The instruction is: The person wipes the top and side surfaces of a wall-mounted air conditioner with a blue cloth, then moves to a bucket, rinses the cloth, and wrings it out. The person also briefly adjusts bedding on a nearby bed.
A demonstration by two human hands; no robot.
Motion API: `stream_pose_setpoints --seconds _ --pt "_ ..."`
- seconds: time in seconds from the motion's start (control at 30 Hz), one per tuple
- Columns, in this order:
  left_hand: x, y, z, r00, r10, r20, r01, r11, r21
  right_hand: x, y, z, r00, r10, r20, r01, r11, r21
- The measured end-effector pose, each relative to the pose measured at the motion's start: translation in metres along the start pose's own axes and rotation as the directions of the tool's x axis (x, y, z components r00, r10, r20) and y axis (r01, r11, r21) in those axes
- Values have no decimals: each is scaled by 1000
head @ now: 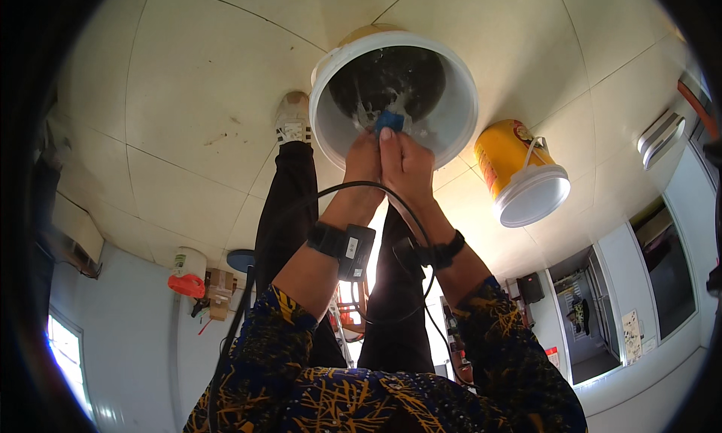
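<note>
My left hand [364, 157] and my right hand [407, 163] are pressed together over the near rim of a white plastic bucket [459, 103]. Between their fingertips they grip a small wet blue piece [389, 121], cloth or sponge; which one, I cannot tell. My right thumb lies on top of it, while the left fingers are partly hidden. Dark water [389, 77] stands in the bucket, and pale streaks of splashing water show just beyond the blue piece. Each wrist wears a black strapped device, with a black cable looping across the forearms.
On the tiled floor [186, 94], a yellow bucket [507, 156] with a white rim and handle stands to the right. My shoe [293, 120] is just left of the white bucket. Cardboard boxes [220, 289] and a blue round stool [241, 259] are at the lower left.
</note>
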State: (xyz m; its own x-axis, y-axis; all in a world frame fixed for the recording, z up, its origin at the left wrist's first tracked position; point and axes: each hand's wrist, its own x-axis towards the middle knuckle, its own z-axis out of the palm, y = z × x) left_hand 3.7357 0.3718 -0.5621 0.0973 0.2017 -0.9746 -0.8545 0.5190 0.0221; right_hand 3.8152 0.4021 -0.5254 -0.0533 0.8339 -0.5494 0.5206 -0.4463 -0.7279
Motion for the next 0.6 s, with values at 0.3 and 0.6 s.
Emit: stream_pose_setpoints --seconds 0.3,0.6 --pt "-12 8 15 997 81 -12 -81 997 -11 73 52 -5 931 361 -55 -364 912 -191" --pt "-22 33 11 978 140 -155 -116 982 151 98 94 25 978 -186 97 199 675 -710"
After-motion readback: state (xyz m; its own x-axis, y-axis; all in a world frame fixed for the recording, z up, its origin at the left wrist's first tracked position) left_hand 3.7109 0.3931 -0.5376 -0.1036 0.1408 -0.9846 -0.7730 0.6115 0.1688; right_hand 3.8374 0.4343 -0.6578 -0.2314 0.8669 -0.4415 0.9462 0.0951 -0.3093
